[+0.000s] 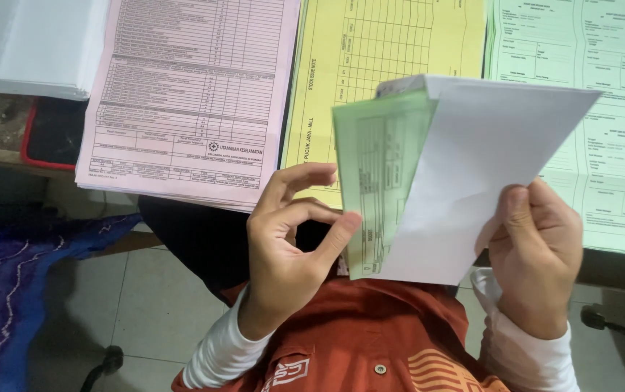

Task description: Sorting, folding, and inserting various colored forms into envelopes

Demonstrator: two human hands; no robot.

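Note:
My right hand [537, 250] grips the lower right edge of a bundle of forms, its white top sheet [483, 181] bent back toward me. My left hand [290, 247] pinches the lower corner of a green printed form [381, 181] in that bundle, thumb against the paper's edge and index finger curled above it. The sheets are held up over my lap, fanned apart at the left. White sleeves and an orange shirt [370, 341] show below.
On the desk ahead lie a pink form stack [189, 94], a yellow form stack [377, 51] and a light green form stack [602, 109]. White paper [36, 43] sits at the far left over a red-rimmed tray [55, 131]. A blue cloth [15, 283] lies on the tiled floor [153, 297].

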